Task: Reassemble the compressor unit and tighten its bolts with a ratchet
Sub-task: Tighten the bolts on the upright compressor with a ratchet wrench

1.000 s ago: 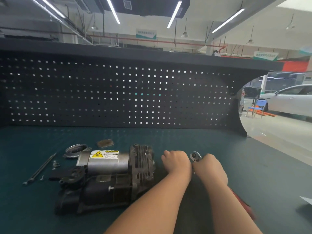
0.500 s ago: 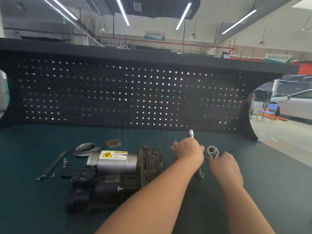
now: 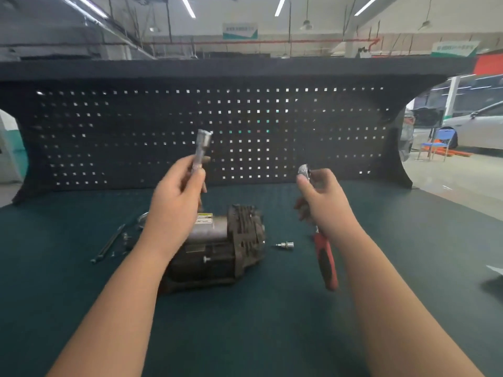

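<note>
Compressor unit (image 3: 217,248) lies below both grips on the desk (image 3: 272,322): left hand (image 3: 174,205) grips the extension bar (image 3: 200,152), right hand (image 3: 324,202) grips the ratchet (image 3: 325,257), seemingly ready for joining.

Bright polished metal on extension bar (image 3: 201,148) and ratchet (image 3: 324,251) head; glossy red-and-black plastic grip. Dull, rough cast metal on compressor (image 3: 234,246). Matt green mat (image 3: 272,336), perforated black pegboard (image 3: 136,126) at 12 o'clock.

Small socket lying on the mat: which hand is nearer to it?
Right. The right hand is raised just above and right of the small socket; the left hand is raised beyond the compressor.
</note>
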`<control>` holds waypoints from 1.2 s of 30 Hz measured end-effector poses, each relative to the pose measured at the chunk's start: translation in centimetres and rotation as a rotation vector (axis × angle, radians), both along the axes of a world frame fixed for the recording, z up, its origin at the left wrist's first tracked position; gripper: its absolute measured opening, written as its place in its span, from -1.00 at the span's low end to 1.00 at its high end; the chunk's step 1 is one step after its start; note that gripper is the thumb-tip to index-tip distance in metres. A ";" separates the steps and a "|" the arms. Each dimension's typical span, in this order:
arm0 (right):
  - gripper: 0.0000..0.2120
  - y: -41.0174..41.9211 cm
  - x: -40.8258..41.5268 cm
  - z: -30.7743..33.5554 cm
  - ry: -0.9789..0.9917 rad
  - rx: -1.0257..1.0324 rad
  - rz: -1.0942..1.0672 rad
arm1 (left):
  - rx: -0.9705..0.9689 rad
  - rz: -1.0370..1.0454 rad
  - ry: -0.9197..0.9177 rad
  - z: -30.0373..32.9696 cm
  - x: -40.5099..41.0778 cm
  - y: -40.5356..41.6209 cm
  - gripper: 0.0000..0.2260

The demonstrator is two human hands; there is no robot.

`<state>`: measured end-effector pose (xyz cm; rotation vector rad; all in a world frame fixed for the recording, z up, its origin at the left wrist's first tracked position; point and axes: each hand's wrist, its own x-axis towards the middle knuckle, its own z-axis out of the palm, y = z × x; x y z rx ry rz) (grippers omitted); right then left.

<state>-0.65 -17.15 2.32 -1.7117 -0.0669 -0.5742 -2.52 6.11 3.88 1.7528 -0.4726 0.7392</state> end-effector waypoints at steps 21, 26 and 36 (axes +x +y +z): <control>-0.77 2.3 -1.6 0.1 0.034 0.131 0.448 | 0.413 0.136 0.053 -3.6 1.2 -1.1 -0.74; -0.62 2.3 -1.5 0.3 0.146 0.193 0.429 | 0.392 0.098 0.073 -3.8 1.1 -1.2 -0.71; -0.72 1.7 -2.2 1.0 0.508 0.398 0.694 | 0.413 0.024 0.002 -3.6 0.7 -1.1 -0.73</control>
